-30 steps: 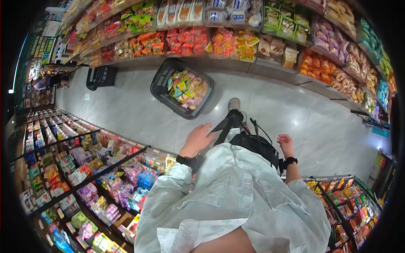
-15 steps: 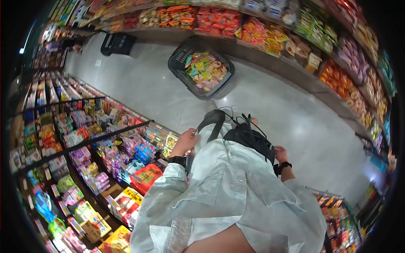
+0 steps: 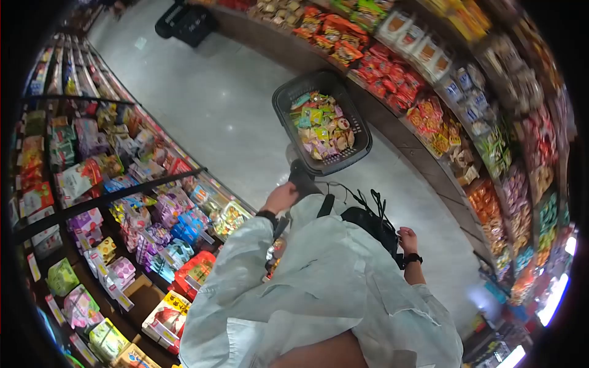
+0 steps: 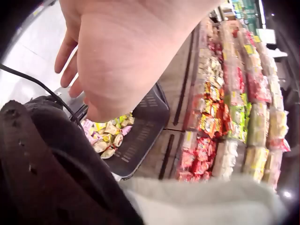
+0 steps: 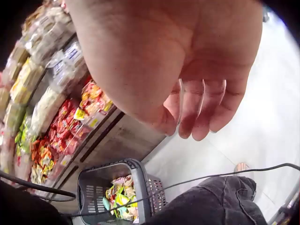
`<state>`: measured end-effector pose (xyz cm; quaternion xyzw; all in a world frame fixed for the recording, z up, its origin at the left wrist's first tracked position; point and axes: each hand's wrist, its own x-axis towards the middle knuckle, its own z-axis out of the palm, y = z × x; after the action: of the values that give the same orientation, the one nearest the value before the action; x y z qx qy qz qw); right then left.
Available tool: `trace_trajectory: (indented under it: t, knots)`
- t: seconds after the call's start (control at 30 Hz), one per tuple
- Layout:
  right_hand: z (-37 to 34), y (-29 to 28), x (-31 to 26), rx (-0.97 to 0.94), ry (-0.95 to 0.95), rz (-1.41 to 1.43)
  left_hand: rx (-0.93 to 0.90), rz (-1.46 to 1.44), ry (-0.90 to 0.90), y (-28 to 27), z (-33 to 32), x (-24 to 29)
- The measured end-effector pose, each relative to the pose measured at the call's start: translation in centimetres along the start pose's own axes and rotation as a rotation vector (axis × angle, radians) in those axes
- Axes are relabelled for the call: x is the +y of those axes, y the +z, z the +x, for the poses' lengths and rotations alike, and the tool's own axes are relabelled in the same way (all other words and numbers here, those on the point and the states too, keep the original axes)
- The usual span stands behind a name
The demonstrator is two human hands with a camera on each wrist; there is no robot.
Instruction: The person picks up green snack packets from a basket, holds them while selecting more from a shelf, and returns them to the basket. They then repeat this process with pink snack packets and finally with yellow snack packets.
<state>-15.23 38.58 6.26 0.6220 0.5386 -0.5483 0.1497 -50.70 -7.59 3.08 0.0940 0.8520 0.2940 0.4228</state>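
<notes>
My left hand [image 3: 282, 198] hangs at my side by the dark trouser leg, its fingers loosely bent and holding nothing. On the other side, next to a black waist bag [image 3: 374, 230], my right hand [image 3: 407, 239] also hangs with loosely curled, bare fingers [image 5: 190, 115]. A dark grey shopping basket [image 3: 363, 153] stands on the floor just ahead of my feet, apart from both hands. Inside it lies a heap of small wrapped snacks [image 3: 322, 126] in green, yellow, pink and cream. The left wrist view shows the basket's slotted wall [image 4: 145, 136] partly hidden behind the hand.
Shelves of bagged snacks [image 3: 386, 73] curve along the front and right. Racks of packaged sweets [image 3: 178, 214] line my left side. A second black basket [image 3: 187, 26] stands farther up the grey tiled floor [image 3: 245, 80]. Thin black cords [image 3: 374, 205] hang at my waist.
My view has turned and come nearer the basket, which now appears farther right and closer to my feet. The left hand has drawn back to my side. Both hands stay without anything held.
</notes>
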Motion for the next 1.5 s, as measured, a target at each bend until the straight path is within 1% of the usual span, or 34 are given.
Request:
trace_trajectory:
  t: [0.07,0.1,0.13,0.2,0.23,0.27,0.3,0.37,0.4,0.43,0.47,0.5,0.53,0.57,0.6,0.63,0.67,0.7,0.73,0.77,0.83,0.9,0.93,0.97,1.03,1.13,1.23,1.27,1.37,1.47,1.5]
  knots:
    - [-1.2,1.8,-5.2,-0.07,-0.065,-0.112,0.028,-0.011,-0.02,-0.7,2.6,-2.5]
    - [-1.2,2.8,-8.1,-0.075,-0.108,-0.178,0.046,-0.01,-0.026,-1.1,4.3,-3.5]
    - [-1.3,3.6,-10.7,-0.08,-0.142,-0.244,0.059,-0.023,-0.083,-0.8,5.5,-4.6]
    - [-0.7,5.5,-15.6,-0.083,-0.202,-0.353,0.025,-0.033,-0.134,0.9,7.5,-7.1]
    - [-0.3,6.9,-18.2,-0.116,-0.239,-0.407,0.01,-0.038,-0.161,1.6,8.6,-8.0]
    - [0.4,8.7,-20.7,-0.153,-0.279,-0.459,-0.109,-0.09,-0.283,2.1,9.4,-8.3]
    - [2.1,10.7,-22.7,-0.196,-0.318,-0.509,-0.112,-0.093,-0.328,3.0,10.1,-8.5]
    - [7.4,15.1,-24.8,-0.301,-0.457,-0.615,-0.123,-0.078,-0.412,6.0,11.3,-9.0]
    - [10.5,17.6,-25.4,-0.351,-0.523,-0.657,-0.098,-0.11,-0.497,8.7,12.1,-9.9]
    - [13.5,20.5,-26.5,-0.379,-0.565,-0.833,-0.057,-0.139,-0.585,9.8,13.4,-9.4]
    - [14.7,24.4,-28.6,-0.422,-0.587,-0.838,-0.017,-0.17,-0.68,10.2,14.1,-7.9]
    - [18.9,27.1,-28.5,-0.503,-0.619,-0.853,0.025,-0.201,-0.775,9.8,14.5,-6.4]
    - [20.9,30.6,-29.7,-0.541,-0.593,-0.87,0.066,-0.239,-0.798,8.1,15.3,-5.0]
    - [25.7,33.3,-28.7,-0.57,-0.619,-0.85,0.138,-0.203,-0.771,7.5,16.4,-4.2]
    - [28.2,36.7,-29.7,-0.512,-0.71,-1.038,0.204,-0.165,-0.749,7.8,16.9,-3.2]
    - [30.4,39.7,-30.3,-0.465,-0.75,-1.185,0.252,-0.117,-0.736,8.6,16.6,-2.4]
    - [32.7,42.1,-30.3,-0.519,-0.772,-1.075,0.373,-0.056,-0.677,9.4,16.8,-1.8]
    - [36.1,44.8,-29.2,-0.448,-0.69,-1.16,0.402,0.005,-0.664,10.0,17.5,-1.5]
    - [39.1,47.3,-27.7,-0.384,-0.699,-1.19,0.429,0.062,-0.645,10.7,17.9,-1.1]
    - [40.2,48.8,-27.3,-0.481,-0.735,-1.144,0.451,0.113,-0.631,11.2,17.8,-0.6]
    - [42.1,52.2,-25.2,-0.563,-0.906,-1.047,0.43,0.107,-0.647,11.0,18.2,-0.3]
    - [42.8,54.7,-23.1,-0.532,-0.98,-1.15,0.423,0.098,-0.633,11.7,17.8,-0.5]
    - [43.8,55.3,-22.2,-0.501,-1.021,-1.206,0.404,0.076,-0.65,11.6,17.8,-0.3]
    - [44.4,56.1,-21.0,-0.422,-1.047,-1.363,0.396,0.067,-0.658,11.6,18.3,-0.4]
    - [44.2,56.2,-18.7,-0.203,-1.124,-1.417,0.352,0.058,-0.694,11.7,17.8,-0.4]
    - [44.9,55.6,-18.2,-0.238,-1.016,-1.417,0.312,0.038,-0.743,12.0,17.6,-0.6]
    - [44.8,55.4,-19.3,-0.383,-0.77,-1.577,0.296,0.025,-0.763,11.8,17.8,-0.7]
    - [44.5,55.3,-19.5,-0.414,-0.766,-1.723,0.292,0.02,-0.768,11.8,17.8,-0.6]
    - [43.3,54.7,-19.4,-0.367,-0.883,-1.674,0.31,0.065,-0.743,12.0,17.7,-0.7]
    - [43.6,54.8,-18.0,-0.276,-1.048,-1.46,0.293,0.027,-0.74,12.1,17.6,-0.6]
    - [44.0,54.8,-17.4,-0.312,-1.1,-1.398,0.291,0.016,-0.74,12.2,17.6,-0.7]
